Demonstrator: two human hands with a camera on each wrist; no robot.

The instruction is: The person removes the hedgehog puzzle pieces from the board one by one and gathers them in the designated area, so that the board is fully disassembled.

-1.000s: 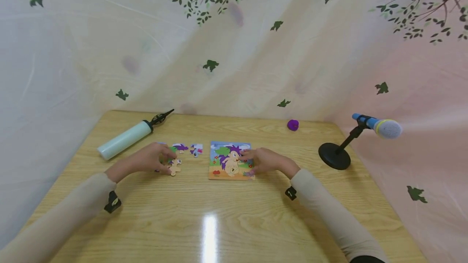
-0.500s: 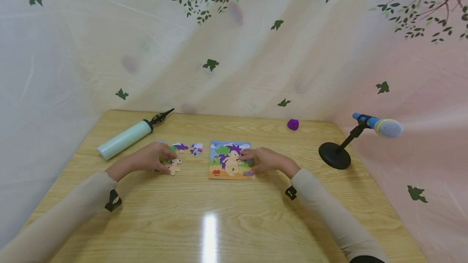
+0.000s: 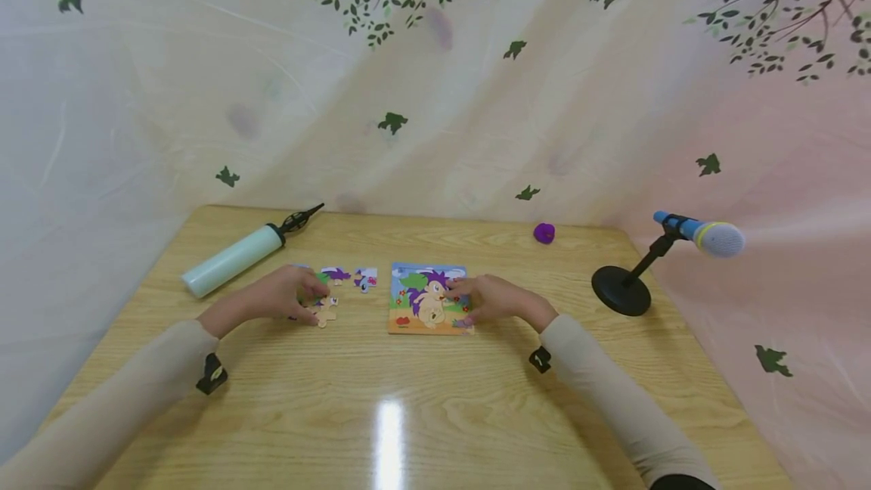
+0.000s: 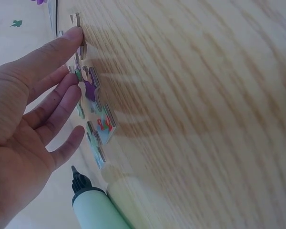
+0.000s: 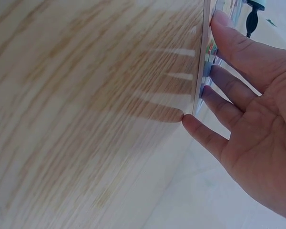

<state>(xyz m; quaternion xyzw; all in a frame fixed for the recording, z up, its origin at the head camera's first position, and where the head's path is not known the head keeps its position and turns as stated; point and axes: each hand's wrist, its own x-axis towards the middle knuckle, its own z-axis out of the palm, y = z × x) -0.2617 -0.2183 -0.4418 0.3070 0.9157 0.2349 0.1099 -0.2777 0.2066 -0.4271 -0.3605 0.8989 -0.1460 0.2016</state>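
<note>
My left hand [image 3: 289, 293] rests over loose jigsaw pieces [image 3: 327, 314], thumb and fingers spread and slightly bent. In the left wrist view, the fingertips touch the pieces, a purple one [image 4: 90, 89] among them; a piece with a red flower [image 4: 105, 125] lies beyond the little finger. Two more pieces, a purple-topped one [image 3: 336, 274] and a blue one [image 3: 365, 278], lie just beyond that hand. Right of them is a square hedgehog puzzle [image 3: 430, 316]. The fingertips of my right hand [image 3: 500, 299] rest on its right part, covering some of the picture; the little finger touches the table.
A pale green hand pump [image 3: 234, 259] with a black nozzle lies at the back left of the wooden table [image 3: 449, 414]. Near the back edge is a small purple object [image 3: 544, 233]. A blue microphone [image 3: 717, 239] on a black stand [image 3: 622, 291] stands at the right.
</note>
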